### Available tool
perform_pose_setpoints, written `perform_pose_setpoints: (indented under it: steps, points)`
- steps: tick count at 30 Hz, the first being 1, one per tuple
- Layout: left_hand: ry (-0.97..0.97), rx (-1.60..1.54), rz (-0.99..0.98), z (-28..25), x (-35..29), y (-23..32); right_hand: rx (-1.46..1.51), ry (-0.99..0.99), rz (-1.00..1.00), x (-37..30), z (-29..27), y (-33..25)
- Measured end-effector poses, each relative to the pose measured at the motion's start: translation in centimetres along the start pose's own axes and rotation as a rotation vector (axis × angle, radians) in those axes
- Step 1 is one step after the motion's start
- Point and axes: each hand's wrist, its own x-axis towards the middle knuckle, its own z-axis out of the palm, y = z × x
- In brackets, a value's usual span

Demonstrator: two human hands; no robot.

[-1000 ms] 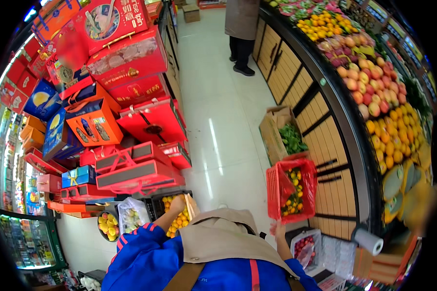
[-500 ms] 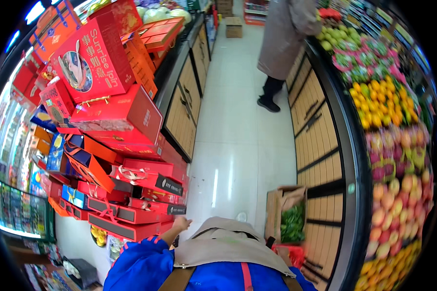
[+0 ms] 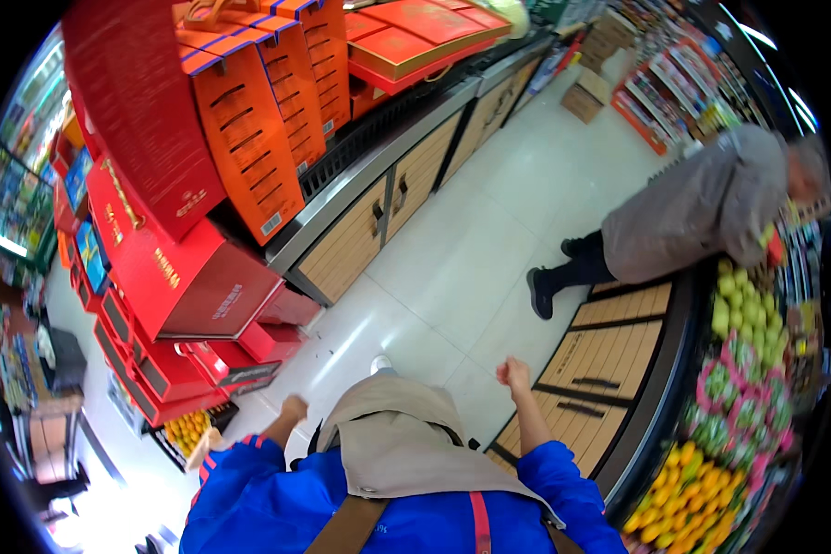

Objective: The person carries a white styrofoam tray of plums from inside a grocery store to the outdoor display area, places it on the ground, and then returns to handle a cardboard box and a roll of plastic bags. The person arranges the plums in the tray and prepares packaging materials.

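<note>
My left hand (image 3: 294,408) hangs low at my left side, its fingers curled with nothing visible in them. Closest to it is a stack of red gift boxes (image 3: 203,286), a short gap away. My right hand (image 3: 514,372) is held out in front on the right, closed like a fist, and I see nothing in it. It is over the aisle by the wood-slatted front of the fruit stand (image 3: 586,369). A beige apron (image 3: 392,429) covers my front, over blue sleeves.
Orange boxes (image 3: 249,138) stand on the left counter above wooden cabinet doors (image 3: 342,245). A person in a grey-brown coat (image 3: 683,208) stands ahead at the right stand, near green fruit (image 3: 743,314) and orange fruit (image 3: 692,494). A cardboard box (image 3: 585,95) sits farther down the aisle floor (image 3: 434,277).
My view has moved forward and turned left. My right hand has come up into sight, and my left hand is lower. The box of greens and the red thing at my right are out of view.
</note>
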Motion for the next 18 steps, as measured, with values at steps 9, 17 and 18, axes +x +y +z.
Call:
perform_pose_setpoints:
  steps: [9,17,18]
  points:
    - [0.659,-1.435,-0.319,-26.9,21.2,17.9,-0.411,-0.525,-0.090,27.4,17.5,-19.4]
    - [0.734,-2.131,-0.359,-40.5,34.7,23.6,-0.260,-0.768,-0.363,41.8,35.0,-24.1]
    - [0.907,-1.989,-0.274,-40.6,36.1,24.4,-0.306,-0.722,-0.579,43.6,35.2,-23.1]
